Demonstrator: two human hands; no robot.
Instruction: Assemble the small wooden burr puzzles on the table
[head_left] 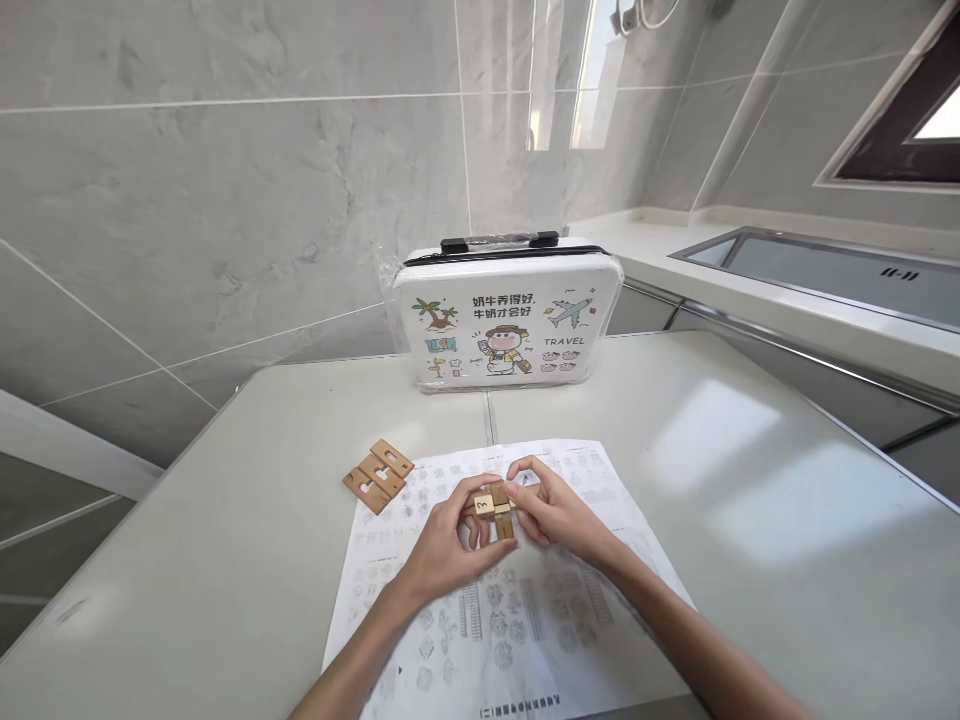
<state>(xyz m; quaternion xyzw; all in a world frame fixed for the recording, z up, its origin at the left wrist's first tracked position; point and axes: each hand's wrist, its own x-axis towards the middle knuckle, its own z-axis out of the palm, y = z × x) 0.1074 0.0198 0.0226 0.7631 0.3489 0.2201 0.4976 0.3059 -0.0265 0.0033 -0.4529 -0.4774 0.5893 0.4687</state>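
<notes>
Between my two hands is a wooden interlocking puzzle (485,505) of several crossed blocks, one of them marked with a 3. My left hand (448,540) grips it from the left, thumb under the lower block and fingers around the far side. My right hand (559,512) pinches its upper right part with thumb and forefinger. Both hands are just above a printed instruction sheet (525,640) covered in small diagrams. To the left, flat wooden pieces (379,475) with cut-outs and numbers lie side by side, overlapping the sheet's corner.
A white cartoon-printed case (502,320) with a black handle, wrapped in clear plastic, stands at the back of the white table (225,560). Behind it rises a grey tiled wall (262,200). At the right is a counter with an inset glass-like panel (825,275).
</notes>
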